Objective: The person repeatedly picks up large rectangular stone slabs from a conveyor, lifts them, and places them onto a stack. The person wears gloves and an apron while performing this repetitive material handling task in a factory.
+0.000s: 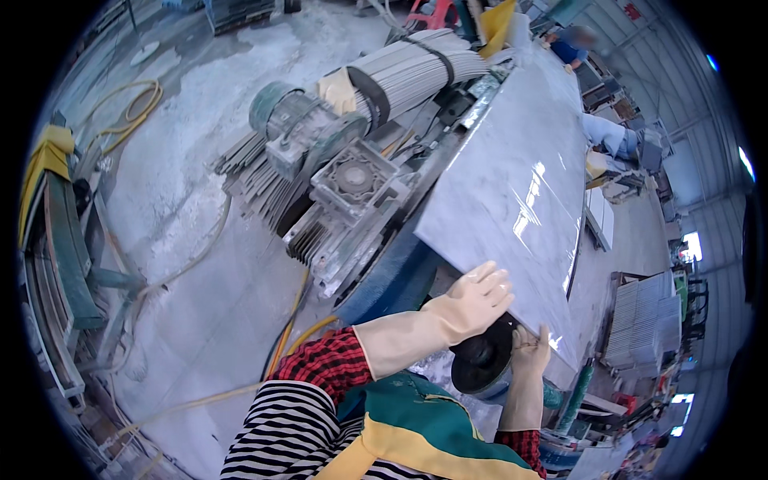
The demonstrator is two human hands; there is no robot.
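Observation:
A large glossy white stone slab with grey veining stretches away from me, supported along a machine bed. My left hand, in a cream rubber glove, lies over the slab's near edge with its fingers stretched out. To its right, my right hand, gloved the same way, grips that edge near the right corner; some of its fingers are hidden by the slab. Just below the edge, between my hands and my body, sits a round black wheel-like part.
Left of the slab stand a dusty motor with a gearbox and a ribbed grey bellows cover. Hoses lie on the wet floor. A person in blue is at the slab's far end. Stacked slabs stand at right.

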